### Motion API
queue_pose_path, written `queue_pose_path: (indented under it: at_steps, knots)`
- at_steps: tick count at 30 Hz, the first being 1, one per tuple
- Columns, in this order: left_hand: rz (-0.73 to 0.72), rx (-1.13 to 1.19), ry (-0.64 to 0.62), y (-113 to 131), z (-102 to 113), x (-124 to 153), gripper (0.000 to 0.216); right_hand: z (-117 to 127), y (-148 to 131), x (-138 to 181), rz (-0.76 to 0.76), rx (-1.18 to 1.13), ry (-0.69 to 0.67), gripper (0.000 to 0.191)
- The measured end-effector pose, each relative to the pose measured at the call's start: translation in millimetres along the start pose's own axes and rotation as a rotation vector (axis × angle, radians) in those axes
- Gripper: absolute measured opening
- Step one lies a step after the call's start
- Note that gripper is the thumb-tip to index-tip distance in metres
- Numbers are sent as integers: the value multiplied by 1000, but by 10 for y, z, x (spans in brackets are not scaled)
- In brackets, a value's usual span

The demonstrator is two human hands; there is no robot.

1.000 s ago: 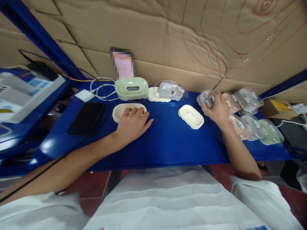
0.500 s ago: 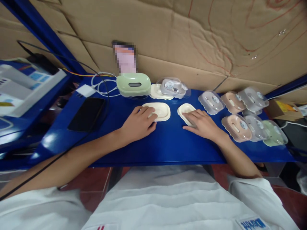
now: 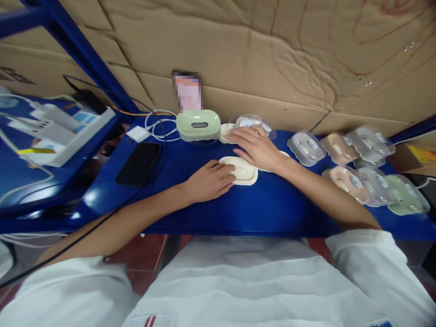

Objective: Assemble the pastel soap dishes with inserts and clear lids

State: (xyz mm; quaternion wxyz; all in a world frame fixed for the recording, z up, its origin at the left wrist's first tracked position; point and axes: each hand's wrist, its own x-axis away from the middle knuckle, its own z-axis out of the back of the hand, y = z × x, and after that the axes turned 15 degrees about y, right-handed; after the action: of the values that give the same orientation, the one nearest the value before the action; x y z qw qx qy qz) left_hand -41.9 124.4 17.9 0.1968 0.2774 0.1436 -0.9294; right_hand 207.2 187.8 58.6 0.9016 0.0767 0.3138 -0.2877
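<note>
My left hand [image 3: 210,180] rests with fingers flat on the near end of a cream oval tray [image 3: 242,171] in the middle of the blue shelf [image 3: 252,204]. My right hand [image 3: 256,147] reaches across above it, fingers spread and open, towards a clear lid [image 3: 248,122] and another cream tray [image 3: 225,131] at the back. A second cream piece [image 3: 284,155] peeks out under my right wrist. A green closed case [image 3: 199,125] stands left of them.
Clear, pink and green lidded cases [image 3: 354,179] cluster at the right end. A black phone [image 3: 138,163], a white charger with coiled cable [image 3: 138,133] and a device [image 3: 61,131] lie at the left. Cardboard [image 3: 272,54] backs the shelf.
My right hand left the clear case at the right, crossed the cream tray and reached back left. My left hand slid a cream tray towards the middle.
</note>
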Motion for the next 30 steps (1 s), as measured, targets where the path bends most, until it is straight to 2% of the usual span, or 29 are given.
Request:
queue_pose_path:
  at_steps: [2, 4, 6, 8, 10, 13, 15, 17, 19, 21, 25, 30]
  knots:
    - [-5, -1, 15, 11, 9, -9, 17, -283, 96, -405, 40, -29, 3, 49]
    - [-14, 3, 27, 9, 18, -6, 16, -538, 179, -710, 64, -44, -34, 45]
    - [-26, 9, 41, -4, 18, 10, 15, -685, 224, -865, 45, -52, -72, 35]
    - [-45, 19, 47, -17, 12, 32, 14, -663, 222, -849, -7, -67, -44, 34]
    - [-70, 36, 46, -17, 7, 51, 13, -476, 163, -667, -69, -81, 64, 38]
    - [-105, 63, 74, 16, 22, 56, 11, -26, -26, -152, -172, -43, 201, 43]
    - [-115, 60, 143, 45, 42, 48, 15, 244, -188, 259, -227, 29, 183, 40]
    - [-112, 45, 239, 61, 54, 40, 21, 401, -338, 628, -235, 74, 134, 37]
    - [-89, 47, 290, 53, 47, 36, 26, 425, -451, 881, -195, 68, 79, 36]
    - [-74, 67, 247, 23, 24, 33, 26, 352, -519, 992, -120, 27, 22, 35]
    - [-100, 69, 86, -54, -19, 34, 21, 164, -559, 941, -4, -20, -5, 32]
    - [-114, 92, 82, -68, -35, 45, 21, 139, -543, 893, 72, -40, 40, 36]
